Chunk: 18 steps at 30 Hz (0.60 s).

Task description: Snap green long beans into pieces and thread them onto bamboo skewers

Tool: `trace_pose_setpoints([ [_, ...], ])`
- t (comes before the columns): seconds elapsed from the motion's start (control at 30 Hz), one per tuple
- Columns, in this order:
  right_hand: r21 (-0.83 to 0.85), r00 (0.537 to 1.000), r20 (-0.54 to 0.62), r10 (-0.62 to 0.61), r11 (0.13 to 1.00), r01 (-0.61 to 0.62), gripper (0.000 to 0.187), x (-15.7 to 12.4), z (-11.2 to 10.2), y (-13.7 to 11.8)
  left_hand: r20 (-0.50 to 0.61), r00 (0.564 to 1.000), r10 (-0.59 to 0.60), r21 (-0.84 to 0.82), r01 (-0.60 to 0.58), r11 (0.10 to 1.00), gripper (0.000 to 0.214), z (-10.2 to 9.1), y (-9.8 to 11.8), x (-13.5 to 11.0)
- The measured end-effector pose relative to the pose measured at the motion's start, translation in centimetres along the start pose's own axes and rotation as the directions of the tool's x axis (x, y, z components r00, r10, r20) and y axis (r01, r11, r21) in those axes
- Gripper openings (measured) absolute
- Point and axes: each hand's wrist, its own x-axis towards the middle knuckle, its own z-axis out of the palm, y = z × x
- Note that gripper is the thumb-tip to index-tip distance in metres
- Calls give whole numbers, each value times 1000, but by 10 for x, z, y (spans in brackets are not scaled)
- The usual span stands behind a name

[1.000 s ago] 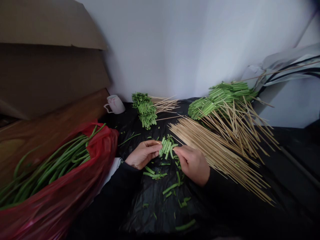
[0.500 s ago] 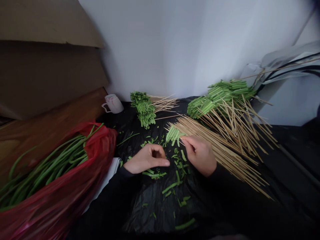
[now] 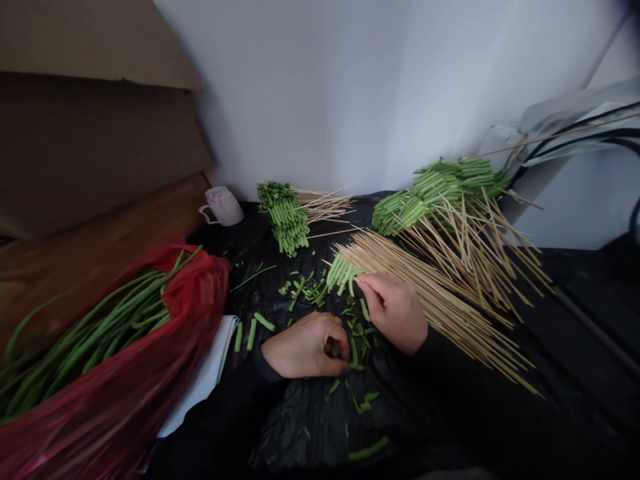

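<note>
Left hand (image 3: 307, 345) lowered, black sheeting (image 3: 327, 427), pale wall (image 3: 325, 100)

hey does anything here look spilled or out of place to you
Loose green pieces lie scattered over the black sheet around the left hand, looking untidy against the neatly stacked green bundle near the wall. Nothing looks clearly damaged.

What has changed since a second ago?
The left hand has let go of the skewered green pieces and come toward the wearer, down to the loose pieces; whether it grips one is unclear. The right hand still holds the skewer, moved slightly nearer the loose sticks. Red bag, mug and stacked bundles stayed put.
</note>
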Motion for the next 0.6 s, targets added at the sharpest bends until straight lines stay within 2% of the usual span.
trace_pose_setpoints([
  [0.1,-6,999,-40,-16,1000,15,22,1,-1,1,-76,992,-102,-196,85,977,11,-3,-5,-1],
  [0.2,-10,997,-74,-18,1000,17,21,3,-2,1,-152,968,-202,-394,128,910,19,-9,-11,-1],
  [0.3,-9,996,-91,-12,1000,11,21,3,-4,0,-240,939,-244,-544,78,835,25,-15,-18,0],
  [0.43,-9,995,-103,-12,1000,11,22,3,-4,-1,-346,871,-349,-669,32,743,37,-21,-25,1],
  [0.53,-3,996,-94,-9,1000,9,21,2,-4,-1,-381,821,-425,-780,-38,624,47,-23,-29,1],
  [0.6,5,997,-81,-10,1000,10,21,2,-3,-2,-388,789,-476,-844,-96,528,45,-24,-30,1],
])
